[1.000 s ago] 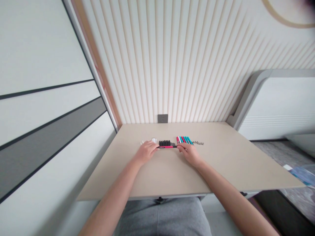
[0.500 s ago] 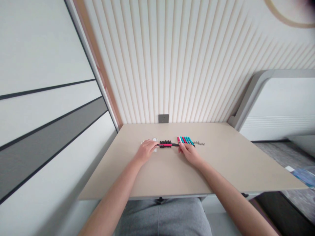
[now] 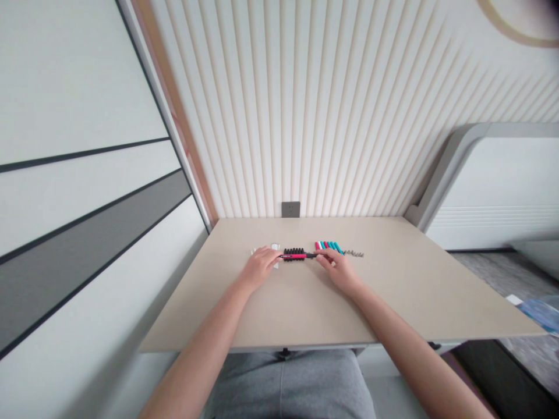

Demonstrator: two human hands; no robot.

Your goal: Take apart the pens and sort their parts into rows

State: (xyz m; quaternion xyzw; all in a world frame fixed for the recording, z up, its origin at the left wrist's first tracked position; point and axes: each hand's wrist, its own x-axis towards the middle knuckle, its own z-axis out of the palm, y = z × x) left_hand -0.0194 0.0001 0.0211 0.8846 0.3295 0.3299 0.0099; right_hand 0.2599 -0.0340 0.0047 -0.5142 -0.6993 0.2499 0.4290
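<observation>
Right hand [image 3: 338,272] has its fingers pinched on the black end of a red-and-black pen [image 3: 297,256], keeping it across a black ribbed rack [image 3: 293,254] near the table's [image 3: 393,291] far edge; left hand [image 3: 259,267] curls over small white pieces [image 3: 275,247], grip unclear.

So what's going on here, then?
A person is seated at a beige table, working with bare hands. The right hand pinches the dark end of a pink and black pen, which lies across a row of black pieces. The left hand rests near the pen's other end, beside small white pieces. Pink and teal pens and small metal parts lie beyond.
</observation>
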